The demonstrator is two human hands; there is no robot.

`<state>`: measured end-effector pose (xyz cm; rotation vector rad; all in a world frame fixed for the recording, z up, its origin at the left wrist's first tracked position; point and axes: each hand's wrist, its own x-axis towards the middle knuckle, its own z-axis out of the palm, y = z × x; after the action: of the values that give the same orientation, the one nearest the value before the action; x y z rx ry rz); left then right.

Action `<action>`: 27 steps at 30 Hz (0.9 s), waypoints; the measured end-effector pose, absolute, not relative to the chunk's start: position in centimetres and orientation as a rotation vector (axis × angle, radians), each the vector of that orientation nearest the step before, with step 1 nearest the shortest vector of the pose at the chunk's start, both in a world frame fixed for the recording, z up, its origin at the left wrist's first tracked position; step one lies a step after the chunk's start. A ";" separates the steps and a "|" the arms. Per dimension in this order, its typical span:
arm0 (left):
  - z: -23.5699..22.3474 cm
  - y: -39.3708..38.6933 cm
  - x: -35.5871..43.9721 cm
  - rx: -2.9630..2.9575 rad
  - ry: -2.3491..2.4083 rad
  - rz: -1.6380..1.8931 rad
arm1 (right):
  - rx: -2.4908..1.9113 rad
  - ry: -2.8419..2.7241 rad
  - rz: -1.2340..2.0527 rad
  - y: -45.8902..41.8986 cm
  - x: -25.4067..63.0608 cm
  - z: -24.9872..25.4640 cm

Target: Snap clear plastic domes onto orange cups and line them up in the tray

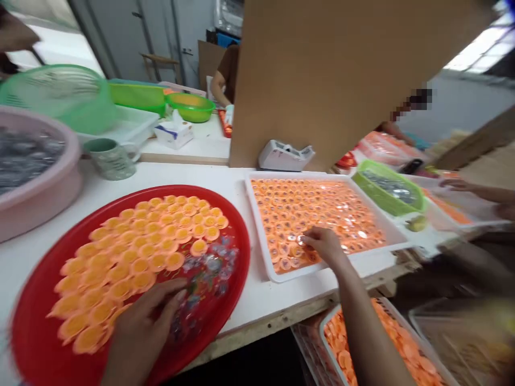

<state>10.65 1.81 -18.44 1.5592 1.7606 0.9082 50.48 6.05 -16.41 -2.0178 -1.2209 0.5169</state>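
Note:
My left hand is over the near right of a red round tray, thumb and fingers pinched beside small clear pieces; what they hold is hidden. Rows of orange cup-like pieces with yellow centres cover much of that tray. My right hand reaches into a white rectangular tray packed with orange round pieces, each with a dark centre. Its thumb and forefinger close on a small shiny clear disc at the level of those pieces.
A pink basin of clear pieces and a green mug stand left. Behind the white tray are a tape dispenser and an upright cardboard sheet. A crate of orange pieces sits below the table edge. Other people work behind and right.

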 end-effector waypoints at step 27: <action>-18.2 7.0 9.4 2.288 1.779 0.658 | -1.495 -2.084 0.740 5.2 30.1 -18.3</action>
<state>9.44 6.96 -18.17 2.2883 1.7791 0.6583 30.09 5.22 -18.28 -1.4951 -2.0845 0.7400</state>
